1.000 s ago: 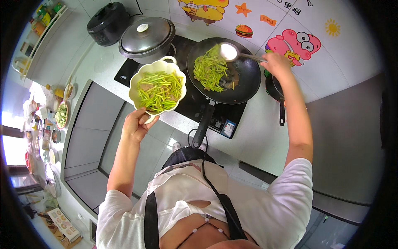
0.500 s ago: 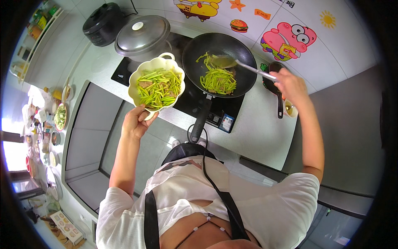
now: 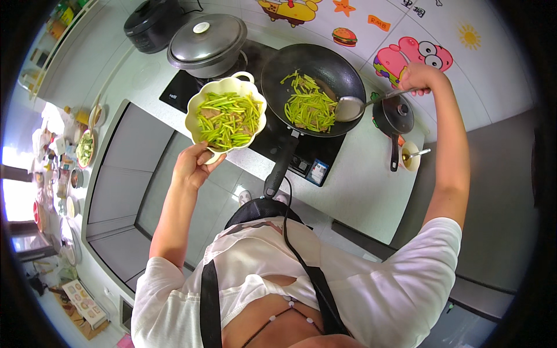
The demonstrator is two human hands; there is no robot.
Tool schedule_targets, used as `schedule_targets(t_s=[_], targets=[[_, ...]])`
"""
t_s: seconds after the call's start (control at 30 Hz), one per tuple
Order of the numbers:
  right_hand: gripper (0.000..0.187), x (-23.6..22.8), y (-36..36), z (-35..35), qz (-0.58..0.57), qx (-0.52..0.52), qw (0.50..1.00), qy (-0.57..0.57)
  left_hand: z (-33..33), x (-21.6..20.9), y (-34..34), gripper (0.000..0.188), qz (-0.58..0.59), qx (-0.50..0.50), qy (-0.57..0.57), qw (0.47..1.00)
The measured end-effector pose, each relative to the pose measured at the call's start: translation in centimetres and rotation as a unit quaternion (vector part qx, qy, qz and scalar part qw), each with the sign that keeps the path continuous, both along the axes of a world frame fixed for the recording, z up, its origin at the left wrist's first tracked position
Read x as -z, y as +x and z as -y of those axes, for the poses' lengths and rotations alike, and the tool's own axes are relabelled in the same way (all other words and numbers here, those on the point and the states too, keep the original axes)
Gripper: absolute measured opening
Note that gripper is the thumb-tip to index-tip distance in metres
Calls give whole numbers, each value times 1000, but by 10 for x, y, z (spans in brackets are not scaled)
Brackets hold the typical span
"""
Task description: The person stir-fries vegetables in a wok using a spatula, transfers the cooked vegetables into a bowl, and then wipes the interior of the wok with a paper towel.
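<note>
My left hand [image 3: 194, 165] grips the near handle of a cream scalloped dish [image 3: 190, 122], holding it up at the left of the wok. Cut green stalks with pieces of meat [image 3: 229, 120] fill the dish. In the black wok [image 3: 278, 69] lies another heap of green stalks and meat [image 3: 309, 104]. My right hand [image 3: 419, 80] is closed around the handle of a metal spatula [image 3: 350, 108], raised to the wok's right. The spatula's blade is inside the wok at its right wall, touching or very near the heap's right edge. The wok's long handle [image 3: 281, 165] points toward me.
A lidded pot [image 3: 206, 46] stands behind the dish, with a black cooker [image 3: 152, 26] farther left. Right of the wok are a small lidded black pan [image 3: 395, 116] and a white bowl with a spoon [image 3: 411, 158]. A black cable [image 3: 293, 238] hangs in front of me.
My right hand has moved up and away, drawing the spatula's blade from the heap's far side to the wok's right wall. My left hand still holds the dish in nearly the same place.
</note>
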State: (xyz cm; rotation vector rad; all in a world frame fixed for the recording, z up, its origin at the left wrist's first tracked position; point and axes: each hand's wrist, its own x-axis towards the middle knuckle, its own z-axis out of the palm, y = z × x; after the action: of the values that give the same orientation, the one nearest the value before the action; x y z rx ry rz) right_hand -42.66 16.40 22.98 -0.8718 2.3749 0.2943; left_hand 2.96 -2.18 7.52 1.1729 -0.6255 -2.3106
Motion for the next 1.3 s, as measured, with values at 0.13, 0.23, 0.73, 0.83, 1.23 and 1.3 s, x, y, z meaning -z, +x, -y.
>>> schedule_targets(t_s=[0.13,0.23,0.73,0.83,1.23,1.3], targets=[[21,39,-36,-30,181,63,981,-7,-4,-2,1,11,11,-16,-9,1000],[26,97,-29,-46,268,62,955,-107,-2,-4,0,11,14,-20,-12,1000],[28,170,49,-47,212,103,889,-393,6,-28,-15,3,31,6,-27,999],[28,175,65,-40,189,100,889,-406,7,-24,-20,1,26,32,-40,998],[28,145,88,-84,159,151,884,-412,7,-29,-30,4,32,68,-20,997],[28,118,98,-93,135,159,891,-403,6,-31,-34,4,32,67,-13,997]])
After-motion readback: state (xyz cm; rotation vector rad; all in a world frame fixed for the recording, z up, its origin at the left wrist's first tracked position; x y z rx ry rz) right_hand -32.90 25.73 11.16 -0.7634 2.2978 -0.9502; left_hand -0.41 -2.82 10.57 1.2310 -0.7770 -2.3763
